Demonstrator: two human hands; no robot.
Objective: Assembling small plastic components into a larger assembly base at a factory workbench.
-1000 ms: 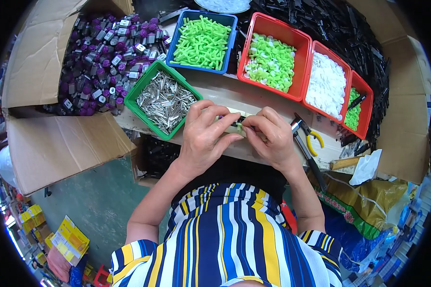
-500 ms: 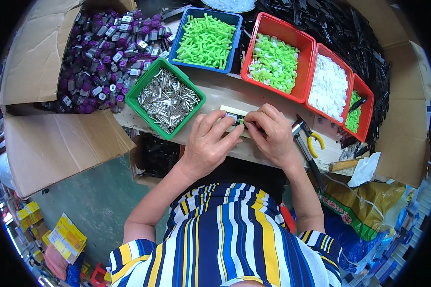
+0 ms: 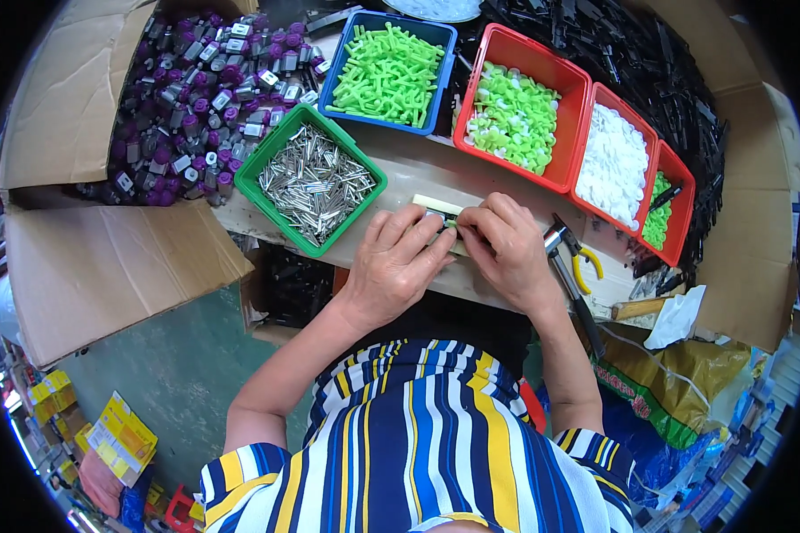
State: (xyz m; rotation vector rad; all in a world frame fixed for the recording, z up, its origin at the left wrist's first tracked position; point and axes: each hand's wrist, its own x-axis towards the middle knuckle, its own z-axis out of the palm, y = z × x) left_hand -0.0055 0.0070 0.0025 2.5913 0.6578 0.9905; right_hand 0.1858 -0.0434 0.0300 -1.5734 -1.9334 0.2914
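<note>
A cream-coloured block (image 3: 425, 202) lies on the worktable between my two hands, with a small dark and green assembly on it. My left hand (image 3: 396, 266) reaches in from the left, fingers bent, their tips pressed on that assembly. From the right comes my right hand (image 3: 505, 249), thumb and forefinger pinched at the same assembly's right side. What sits in this pinch is hidden by the fingers. A hammer (image 3: 576, 289) and yellow-handled pliers (image 3: 586, 266) lie just right of my right hand. To the left stands a green bin (image 3: 375, 191) of metal pins.
Beyond my hands are a blue bin (image 3: 449, 67) of green plastic pieces and red bins (image 3: 580, 115) of green and white pieces. A cardboard box (image 3: 71, 107) at left holds purple-and-grey parts. Black parts (image 3: 666, 80) heap at far right. A wooden handle (image 3: 640, 308) lies at the table edge.
The view has shifted slightly. Both hands stay at the cream block, and the left fingertips have moved a little closer over the assembly.
</note>
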